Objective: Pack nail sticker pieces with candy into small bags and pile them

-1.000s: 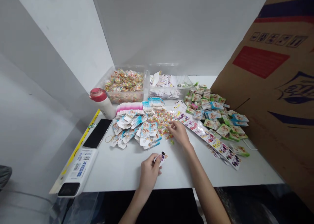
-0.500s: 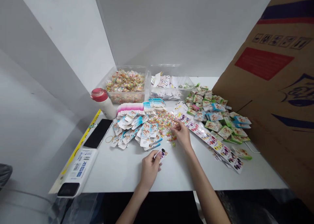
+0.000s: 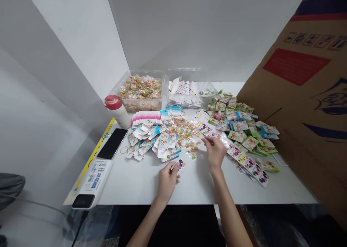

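My left hand rests on the white table and pinches a small sticker card with dark ovals on it. My right hand hovers palm down, fingers loosely curled, over the near end of a row of clear sticker sheets. Whether it holds anything is not clear. Just left of it lies a loose heap of small colourful packets, and beyond that a spread of blue and white cards.
Two clear tubs stand at the back, one with colourful packets, one with sticker sheets. A red-capped bottle, a black phone and a white device lie left. Green packs pile up beside a tall cardboard box.
My right hand has moved right, from the heap of colourful packets to the row of clear sticker sheets. My left hand keeps its hold on the small card.
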`<action>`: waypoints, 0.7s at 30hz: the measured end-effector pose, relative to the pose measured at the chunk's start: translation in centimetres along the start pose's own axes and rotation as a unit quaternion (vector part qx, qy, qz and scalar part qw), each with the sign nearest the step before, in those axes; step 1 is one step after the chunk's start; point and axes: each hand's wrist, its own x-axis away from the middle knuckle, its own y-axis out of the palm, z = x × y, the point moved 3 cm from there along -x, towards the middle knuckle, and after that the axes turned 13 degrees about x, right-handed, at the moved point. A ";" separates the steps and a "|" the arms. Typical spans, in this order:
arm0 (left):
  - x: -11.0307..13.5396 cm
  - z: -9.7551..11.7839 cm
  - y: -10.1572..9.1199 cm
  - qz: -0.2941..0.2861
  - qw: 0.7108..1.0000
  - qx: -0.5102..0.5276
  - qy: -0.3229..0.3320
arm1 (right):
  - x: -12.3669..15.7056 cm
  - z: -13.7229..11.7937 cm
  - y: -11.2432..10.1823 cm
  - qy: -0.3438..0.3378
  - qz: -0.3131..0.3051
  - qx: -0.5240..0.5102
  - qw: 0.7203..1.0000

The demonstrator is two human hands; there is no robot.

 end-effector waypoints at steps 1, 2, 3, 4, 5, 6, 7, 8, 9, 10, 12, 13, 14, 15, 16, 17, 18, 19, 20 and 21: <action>0.0 0.0 0.0 -0.001 1.000 0.000 0.000 | 0.4 -0.6 -0.5 -0.001 -0.015 -0.010 1.000; 0.0 0.0 0.0 -0.003 1.000 0.000 0.001 | 0.9 -1.2 -0.9 -0.004 -0.043 -0.021 0.999; 0.0 0.0 0.0 -0.006 1.000 0.001 0.002 | 1.6 -1.8 -1.1 -0.010 -0.083 -0.032 0.996; 0.0 0.0 -0.1 -0.011 1.000 0.001 0.003 | 2.4 -2.3 -1.2 -0.016 -0.134 -0.043 0.990; 0.0 0.0 0.0 -0.019 1.000 0.002 0.005 | 3.3 -2.8 -1.1 -0.020 -0.192 -0.056 0.980; 0.0 0.0 0.0 -0.030 1.000 0.003 0.007 | 4.3 -3.2 -0.9 -0.022 -0.248 -0.067 0.966; 0.1 0.0 0.0 -0.043 0.999 0.005 0.007 | 5.3 -3.4 -0.6 -0.024 -0.290 -0.073 0.954; 0.2 -0.1 0.1 -0.057 0.998 0.007 0.006 | 6.2 -3.5 -0.3 -0.026 -0.316 -0.072 0.946; 0.4 -0.2 0.2 -0.069 0.998 0.009 0.004 | 7.0 -3.5 -0.1 -0.027 -0.325 -0.068 0.943; 0.7 -0.3 0.3 -0.078 0.997 0.009 0.002 | 7.6 -3.4 0.1 -0.025 -0.323 -0.062 0.944; 1.4 -0.4 0.3 -0.080 0.997 0.007 -0.003 | 8.7 -2.9 0.4 -0.011 -0.320 -0.051 0.946; 1.8 -0.2 0.2 -0.079 0.997 0.003 -0.006 | 9.1 -2.6 0.5 -0.001 -0.328 -0.049 0.944; 2.3 0.0 0.1 -0.086 0.996 -0.009 -0.005 | 9.4 -2.4 0.5 0.008 -0.337 -0.046 0.940; 2.6 0.5 -0.1 -0.108 0.994 -0.034 0.003 | 9.6 -2.1 0.3 0.013 -0.344 -0.044 0.938; 2.9 1.3 -0.3 -0.141 0.987 -0.074 0.024 | 9.6 -1.9 0.0 0.013 -0.348 -0.042 0.936; 3.1 2.3 -0.7 -0.191 0.970 -0.134 0.062 | 9.6 -1.7 -0.3 0.010 -0.346 -0.041 0.937; 3.0 3.4 -1.1 -0.240 0.940 -0.212 0.118 | 9.4 -1.6 -0.8 0.009 -0.339 -0.041 0.940; 2.7 4.6 -1.7 -0.256 0.903 -0.289 0.189 | 9.1 -1.4 -1.3 0.010 -0.327 -0.039 0.944; 2.0 5.8 -2.4 -0.249 0.863 -0.364 0.248 | 8.8 -1.2 -1.7 0.013 -0.314 -0.037 0.949; 1.1 6.9 -3.2 -0.229 0.822 -0.436 0.286 | 8.4 -1.1 -2.1 0.017 -0.299 -0.034 0.954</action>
